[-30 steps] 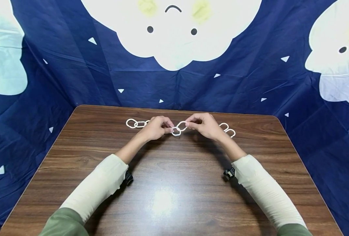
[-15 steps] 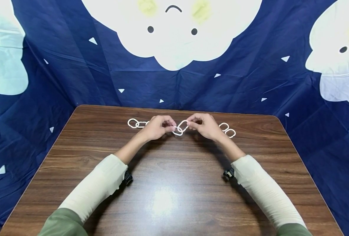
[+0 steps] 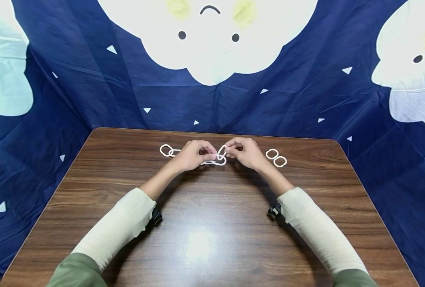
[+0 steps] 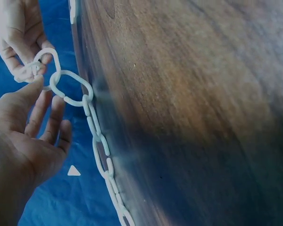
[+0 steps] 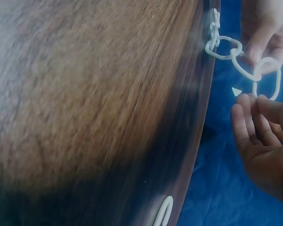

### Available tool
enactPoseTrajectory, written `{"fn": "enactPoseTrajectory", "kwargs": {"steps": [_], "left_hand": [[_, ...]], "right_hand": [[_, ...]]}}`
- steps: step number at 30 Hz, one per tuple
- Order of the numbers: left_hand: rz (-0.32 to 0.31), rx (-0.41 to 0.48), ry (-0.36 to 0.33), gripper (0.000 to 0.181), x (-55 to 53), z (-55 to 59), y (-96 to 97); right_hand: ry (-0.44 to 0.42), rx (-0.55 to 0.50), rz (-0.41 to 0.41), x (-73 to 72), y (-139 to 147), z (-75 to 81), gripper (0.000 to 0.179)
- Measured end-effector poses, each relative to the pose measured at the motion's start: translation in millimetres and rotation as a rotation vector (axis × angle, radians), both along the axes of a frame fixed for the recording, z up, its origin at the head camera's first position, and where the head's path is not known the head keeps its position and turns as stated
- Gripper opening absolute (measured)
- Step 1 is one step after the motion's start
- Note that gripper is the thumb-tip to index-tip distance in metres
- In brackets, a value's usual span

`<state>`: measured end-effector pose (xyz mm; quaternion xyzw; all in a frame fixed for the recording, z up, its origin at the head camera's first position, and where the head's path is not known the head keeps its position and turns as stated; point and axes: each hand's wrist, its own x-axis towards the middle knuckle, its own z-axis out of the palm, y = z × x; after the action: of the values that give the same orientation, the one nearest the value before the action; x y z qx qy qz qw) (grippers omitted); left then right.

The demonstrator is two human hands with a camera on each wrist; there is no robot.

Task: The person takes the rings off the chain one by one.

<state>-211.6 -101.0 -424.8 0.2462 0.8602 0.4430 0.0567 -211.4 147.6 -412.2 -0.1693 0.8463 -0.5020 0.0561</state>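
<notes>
A chain of white plastic links (image 4: 95, 127) lies along the far part of the table, its right end lifted between my hands. My left hand (image 3: 195, 154) pinches a link (image 3: 224, 161) near that end with thumb and forefinger; the palm hides part of the chain in the head view. My right hand (image 3: 245, 152) pinches a white link (image 3: 219, 150), which stands tilted and hooks through the neighbouring one. In the right wrist view the right fingertips (image 5: 247, 101) hold this link's lower edge. Whether the link's gap is fully passed through is too small to tell.
Two loose white links (image 3: 272, 154) lie side by side right of my right hand. The brown wooden table (image 3: 212, 199) ends just behind the chain, where a blue cloth backdrop (image 3: 234, 115) with white clouds hangs.
Both hands have drifted slightly, the left one to the right, dragging the chain's left end right with it. The right hand's link has turned more upright, and the loose links are now fully uncovered.
</notes>
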Motion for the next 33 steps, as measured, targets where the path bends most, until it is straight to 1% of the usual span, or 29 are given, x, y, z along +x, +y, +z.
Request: {"fn": "enactPoseTrajectory", "kwargs": {"steps": [3,10,17,26,33], "left_hand": [[-0.008,0.003,-0.001,0.008,0.1,0.3,1.0],[-0.025,0.009,0.006,0.009,1.5,1.0,1.8],[-0.025,0.003,0.017,0.009,1.4,1.1,2.0],[-0.039,-0.008,0.017,0.010,3.9,2.3,4.3],[-0.027,0.000,0.016,0.008,3.8,2.6,5.2]], "right_hand": [[0.004,-0.002,0.004,-0.1,-2.0,0.5,0.016],[0.043,0.038,0.008,0.9,-6.3,-0.7,0.014],[0.076,0.055,-0.001,2.4,-8.7,-0.9,0.012],[0.110,0.040,-0.011,3.9,-11.4,-2.7,0.014],[0.154,0.089,-0.019,4.9,-11.9,-4.3,0.009]]}}
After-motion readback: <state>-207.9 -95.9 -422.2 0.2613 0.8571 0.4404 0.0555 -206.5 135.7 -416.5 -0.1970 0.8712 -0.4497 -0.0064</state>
